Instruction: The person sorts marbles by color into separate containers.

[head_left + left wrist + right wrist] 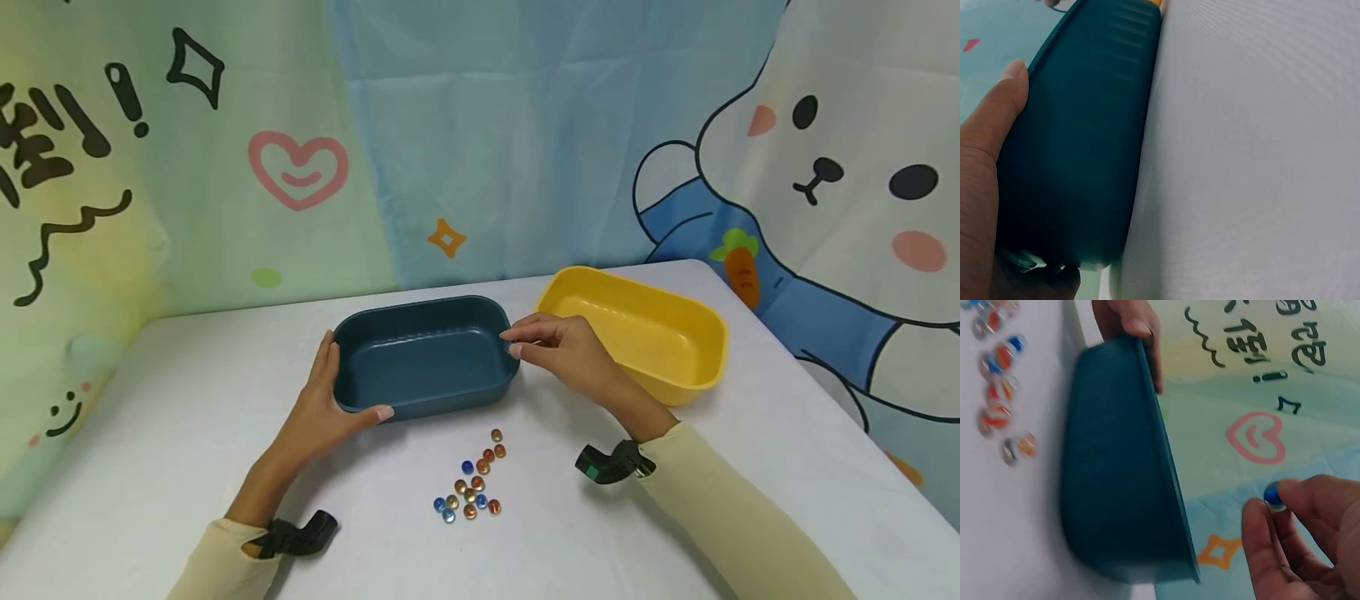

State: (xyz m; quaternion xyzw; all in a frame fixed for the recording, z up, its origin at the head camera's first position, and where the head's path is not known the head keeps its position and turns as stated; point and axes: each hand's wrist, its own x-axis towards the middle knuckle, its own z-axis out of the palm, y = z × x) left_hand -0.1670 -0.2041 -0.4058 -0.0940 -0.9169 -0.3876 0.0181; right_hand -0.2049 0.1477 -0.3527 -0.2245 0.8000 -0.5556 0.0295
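Note:
My left hand [322,412] grips the left end of a dark teal basin [423,406], thumb along its near side and fingers at the far left corner. Between thumb and fingertips my right hand [566,350] pinches a blue marble [1274,495], held at the basin's right rim in the head view. In the right wrist view the marble shows clearly, apart from the basin's wall. Several loose marbles [470,495], blue, amber and orange-red, lie on the white table in front of the basin. No marbles show on the basin's visible floor.
A yellow basin [705,350] stands at the right, behind the right forearm. The white tabletop [187,400] reaches back to a printed cloth backdrop [487,125]. Each wrist wears a black camera band [300,535].

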